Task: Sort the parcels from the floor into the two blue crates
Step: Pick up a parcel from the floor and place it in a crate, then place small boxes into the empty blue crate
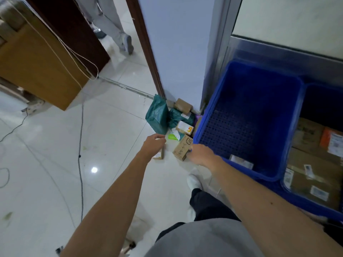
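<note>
left hand [154, 145] curls on small carton [160, 155] | right hand [201, 154] touches scribbled carton [182, 147], grip unclear | seat grips before lifting to crate [250, 101]

I'm in an office-like parcel room: white floor tiles [46, 164], a wooden door [37, 67] left of the white pillar [176, 52], parcels [178, 119] heaped at its foot, 2 blue crates [250, 86] right of it.
</note>
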Available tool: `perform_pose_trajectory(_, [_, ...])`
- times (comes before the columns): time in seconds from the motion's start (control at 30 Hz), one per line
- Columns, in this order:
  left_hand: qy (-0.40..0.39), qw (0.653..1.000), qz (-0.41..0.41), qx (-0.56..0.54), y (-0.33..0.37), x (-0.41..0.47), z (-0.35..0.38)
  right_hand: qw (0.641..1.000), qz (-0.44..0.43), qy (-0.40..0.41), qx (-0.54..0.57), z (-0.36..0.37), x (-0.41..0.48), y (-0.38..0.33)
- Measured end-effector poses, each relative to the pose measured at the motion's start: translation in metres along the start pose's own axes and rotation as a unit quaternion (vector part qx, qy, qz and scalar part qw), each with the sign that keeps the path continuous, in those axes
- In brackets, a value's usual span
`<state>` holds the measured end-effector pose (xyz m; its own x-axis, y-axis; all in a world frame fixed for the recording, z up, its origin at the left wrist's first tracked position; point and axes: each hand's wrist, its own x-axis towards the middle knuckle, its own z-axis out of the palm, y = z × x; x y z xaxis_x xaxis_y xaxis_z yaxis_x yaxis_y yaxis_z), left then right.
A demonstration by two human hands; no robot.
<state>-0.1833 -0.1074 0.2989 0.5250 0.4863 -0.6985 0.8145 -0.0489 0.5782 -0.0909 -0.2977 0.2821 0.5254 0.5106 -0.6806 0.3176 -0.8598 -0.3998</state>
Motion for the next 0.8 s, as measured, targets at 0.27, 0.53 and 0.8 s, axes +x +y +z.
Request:
perform_pose_trajectory(0.27, [-0.009, 0.999, -0.035, 0.026, 0.016, 0.057, -0.034, 0.998, 0.032, -0.051, 0.019, -0.003, 0.073, -0.025])
perform_pose_trajectory(0.53, [-0.069, 0.992, -0.075, 0.069, -0.041, 0.154, -0.07, 0.994, 0.046, -0.09, -0.046, 0.015, 0.173, -0.068])
perform_pose_trajectory(0.8, [-0.13, 0.98, -0.092, 0.119, -0.138, 0.308, -0.064, 0.989, 0.102, -0.101, -0.022, 0.121, 0.318, -0.062])
